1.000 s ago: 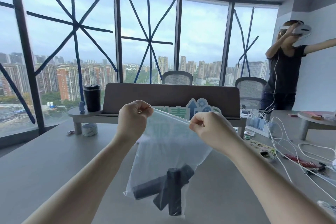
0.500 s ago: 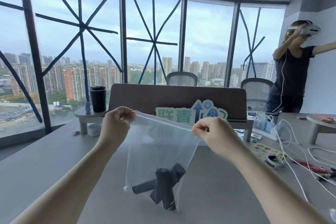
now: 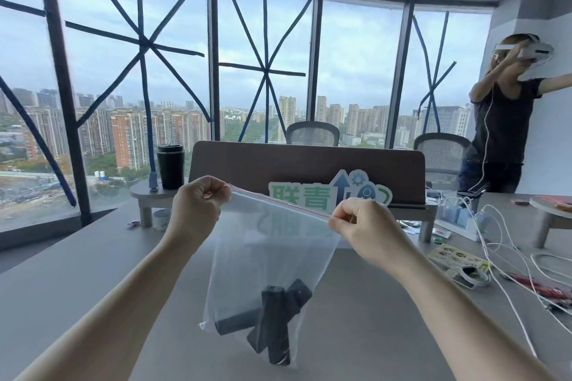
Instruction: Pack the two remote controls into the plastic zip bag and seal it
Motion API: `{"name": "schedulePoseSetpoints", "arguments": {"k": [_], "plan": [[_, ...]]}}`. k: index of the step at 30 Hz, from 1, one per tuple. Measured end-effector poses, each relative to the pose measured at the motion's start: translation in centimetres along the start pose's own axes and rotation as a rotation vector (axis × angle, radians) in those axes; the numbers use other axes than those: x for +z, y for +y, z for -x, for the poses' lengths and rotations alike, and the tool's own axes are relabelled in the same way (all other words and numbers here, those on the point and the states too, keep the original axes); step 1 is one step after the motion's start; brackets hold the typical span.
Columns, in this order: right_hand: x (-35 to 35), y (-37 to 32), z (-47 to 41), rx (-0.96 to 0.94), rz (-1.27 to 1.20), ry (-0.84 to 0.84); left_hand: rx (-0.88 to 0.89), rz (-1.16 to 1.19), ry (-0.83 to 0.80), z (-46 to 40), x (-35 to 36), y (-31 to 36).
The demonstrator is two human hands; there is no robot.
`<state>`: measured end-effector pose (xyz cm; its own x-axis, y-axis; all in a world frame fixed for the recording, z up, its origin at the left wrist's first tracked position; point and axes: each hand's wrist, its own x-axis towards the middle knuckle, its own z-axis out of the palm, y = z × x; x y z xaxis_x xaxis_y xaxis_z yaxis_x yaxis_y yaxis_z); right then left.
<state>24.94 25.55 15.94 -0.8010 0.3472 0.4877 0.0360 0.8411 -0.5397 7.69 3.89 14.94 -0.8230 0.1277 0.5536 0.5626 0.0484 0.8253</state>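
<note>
A clear plastic zip bag with a red zip strip hangs in the air above the grey table. Dark remote controls lie crossed at the bottom of the bag. My left hand pinches the left end of the bag's top edge. My right hand pinches the right end of that edge. The top edge is stretched taut between both hands, and I cannot tell if the zip is fully pressed together.
A brown desk divider with a green sign stands behind the bag. A black tumbler sits on a small riser at left. White cables, a power strip and clutter lie at right. A person wearing a headset stands far right.
Both hands have kept their pinch on the bag's top edge and stretched it wider and tauter. The bag with the remotes hangs straighter than one second ago.
</note>
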Motion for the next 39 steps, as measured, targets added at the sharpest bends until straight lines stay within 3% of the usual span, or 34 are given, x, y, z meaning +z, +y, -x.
{"name": "schedulePoseSetpoints", "arguments": {"k": [5,12,16,21,29,34,39], "plan": [[1.5,-0.9,-1.6,-0.1,0.018,0.076,-0.026,0.048,0.04,-0.8,-1.1,-0.4],[8.9,-2.7,-9.1,-0.093,0.135,0.02,-0.172,-0.015,0.088,-5.2,-4.2,-5.7],[14.1,-6.0,-15.4,-0.079,0.079,0.035,-0.241,0.091,0.141,-11.0,-6.6,-9.0],[18.0,-9.9,-19.3,-0.21,-0.083,0.125,-0.177,0.157,0.191,-16.1,-11.2,-11.8],[27.9,-6.8,-12.4,-0.203,-0.055,-0.232,-0.341,0.139,0.203,-9.7,-15.4,-22.8],[29.2,-5.5,-7.8,-0.098,-0.133,-0.455,-0.449,0.073,0.176,-3.8,-16.0,-24.3],[24.1,-4.6,-6.3,-0.044,-0.167,-0.416,-0.412,-0.226,0.189,-1.4,-17.0,-21.4]]}}
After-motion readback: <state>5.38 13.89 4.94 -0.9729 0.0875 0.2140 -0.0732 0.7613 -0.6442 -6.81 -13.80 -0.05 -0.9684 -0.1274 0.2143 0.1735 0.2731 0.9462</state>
